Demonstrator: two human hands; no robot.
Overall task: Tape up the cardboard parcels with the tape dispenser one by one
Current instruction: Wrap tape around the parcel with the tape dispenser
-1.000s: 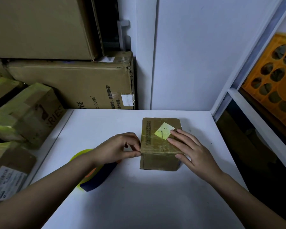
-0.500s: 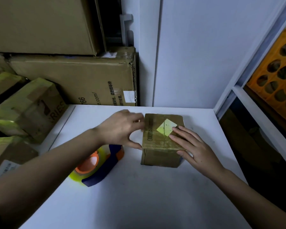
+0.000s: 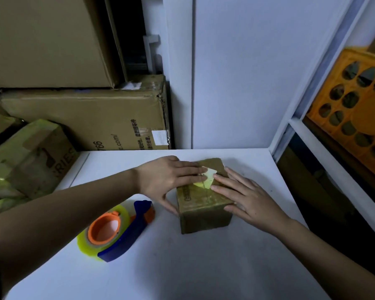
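Observation:
A small brown cardboard parcel [image 3: 204,204] stands on the white table [image 3: 182,267], with a pale yellow diamond sticker [image 3: 207,179] on its top. My left hand [image 3: 167,180] lies flat across the parcel's top from the left, fingers straight, thumb against the left side. My right hand [image 3: 245,198] rests flat on the top's right part, fingers spread and straight. The tape dispenser [image 3: 115,230], blue with an orange hub and a yellow-green tape roll, lies on the table to the left of the parcel, untouched.
Large cardboard boxes [image 3: 89,122] are stacked at the back left. Smaller parcels wrapped in yellow-green tape [image 3: 28,156] lie at the left edge. A white wall panel [image 3: 236,72] closes the back. An orange crate [image 3: 355,105] sits on shelving to the right, beyond the table's right edge.
My left hand has moved from the parcel's left side up onto its top and flattened there. My right hand has stayed on the top. The dispenser is now fully uncovered.

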